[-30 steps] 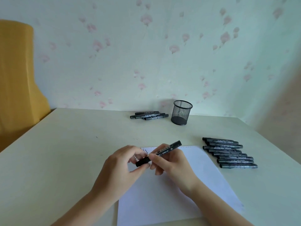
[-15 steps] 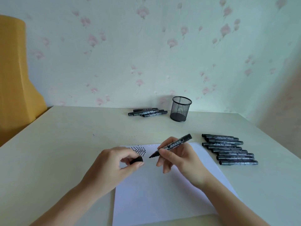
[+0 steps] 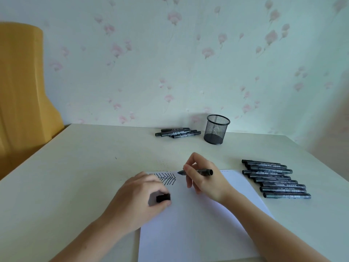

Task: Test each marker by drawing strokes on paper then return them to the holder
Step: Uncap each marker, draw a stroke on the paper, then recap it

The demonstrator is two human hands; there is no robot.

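My right hand (image 3: 203,177) grips an uncapped black marker (image 3: 204,172), its tip pointing left just above the top edge of the white paper (image 3: 198,224). Black zigzag strokes (image 3: 167,179) sit at the paper's upper left, just left of that tip. My left hand (image 3: 139,199) rests on the paper's left side and pinches the marker's black cap (image 3: 163,198) between thumb and fingers. A black mesh holder (image 3: 217,129) stands empty at the back of the table.
Several capped markers (image 3: 274,179) lie in a row to the right of the paper. A small pile of markers (image 3: 177,132) lies left of the holder. A yellow chair back (image 3: 20,87) stands at the far left beside the table (image 3: 75,167).
The cap came off the marker and stayed in my left hand, which moved down-left onto the paper. My right hand carried the marker up to the paper's top edge.
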